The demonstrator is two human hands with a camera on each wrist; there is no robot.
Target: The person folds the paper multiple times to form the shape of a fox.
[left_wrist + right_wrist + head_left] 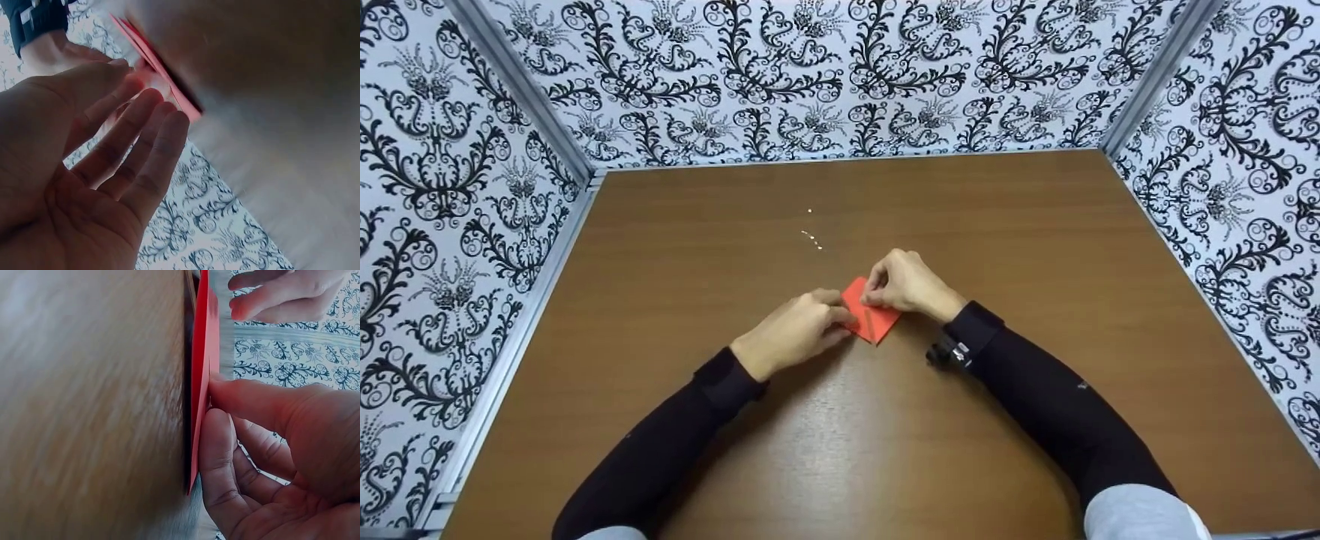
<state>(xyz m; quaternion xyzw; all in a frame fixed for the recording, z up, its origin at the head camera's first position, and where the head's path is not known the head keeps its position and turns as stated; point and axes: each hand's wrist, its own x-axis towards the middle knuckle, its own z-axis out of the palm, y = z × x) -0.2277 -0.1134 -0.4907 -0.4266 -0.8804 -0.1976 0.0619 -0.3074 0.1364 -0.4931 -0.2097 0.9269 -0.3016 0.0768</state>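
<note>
A folded piece of red-orange paper [885, 321] lies on the wooden table, one corner towards the person and a seam running up its middle. Over its left side is my left hand [802, 326], its fingers loosely extended with the tips at the paper; the left wrist view shows this hand [112, 146] from the palm side, fingers apart. From the right, my right hand [911, 283] pinches at the paper's upper layer with thumb and index finger. In the right wrist view, the right thumb [253, 396] and index fingertip meet against the paper [203, 371], seen nearly edge-on.
The brown tabletop [682, 247] stretches around both hands. Small white specks [811, 238] show beyond the paper. Black-and-white patterned panels [840, 82] with grey metal posts [529, 94] border the table at the back and sides. A small black camera [949, 354] sits on the right wrist.
</note>
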